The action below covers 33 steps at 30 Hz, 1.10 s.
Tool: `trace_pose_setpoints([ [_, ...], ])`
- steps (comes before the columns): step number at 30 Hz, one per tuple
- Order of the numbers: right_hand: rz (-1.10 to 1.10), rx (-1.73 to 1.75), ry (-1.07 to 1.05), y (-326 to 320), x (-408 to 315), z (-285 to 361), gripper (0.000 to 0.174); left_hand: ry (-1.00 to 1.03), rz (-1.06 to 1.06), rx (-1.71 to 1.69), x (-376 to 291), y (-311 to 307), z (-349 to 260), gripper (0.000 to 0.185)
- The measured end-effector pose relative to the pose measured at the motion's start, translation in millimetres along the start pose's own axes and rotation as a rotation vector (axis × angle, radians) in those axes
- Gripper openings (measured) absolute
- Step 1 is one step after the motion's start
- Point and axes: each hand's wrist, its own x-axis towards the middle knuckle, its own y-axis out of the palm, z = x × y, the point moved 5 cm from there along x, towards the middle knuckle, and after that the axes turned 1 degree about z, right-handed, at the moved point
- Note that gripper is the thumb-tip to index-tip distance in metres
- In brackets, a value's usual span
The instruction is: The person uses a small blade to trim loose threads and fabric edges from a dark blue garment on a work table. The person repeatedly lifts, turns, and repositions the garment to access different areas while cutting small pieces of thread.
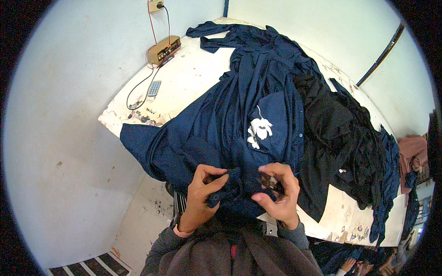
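A navy garment with gathered folds, a buttoned edge and a white flower motif is spread over the table before me. My left hand pinches a bunched edge of its cloth, and a dark round button shows under my fingers. Just right of it, my right hand grips a small dark tool, apparently thread snips, though blur hides its details. The tool points up and left, close to the navy cloth. Whether its blades touch the cloth, I cannot tell.
Black garments and another navy one lie on the pale table to the right. At the back left are a small amplifier box with cables and a remote control. Another person's hand shows at lower right.
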Motion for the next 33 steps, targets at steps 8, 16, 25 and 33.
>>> trace_pose_setpoints([
  [8,0.100,-0.345,-0.033,2,-6,-5,0.022,0.002,-0.055,0.095,3,0,-8,0.046],
  [16,0.138,-0.438,-0.086,10,-4,4,0.019,0.092,-0.085,0.300,0,-1,-8,0.039],
  [25,0.184,-0.284,0.026,5,-6,-7,0.017,0.137,-0.040,0.387,2,-1,-10,0.039],
  [33,0.310,-0.358,-0.052,-3,11,6,0.021,0.211,-0.002,0.477,7,-3,-13,0.033],
])
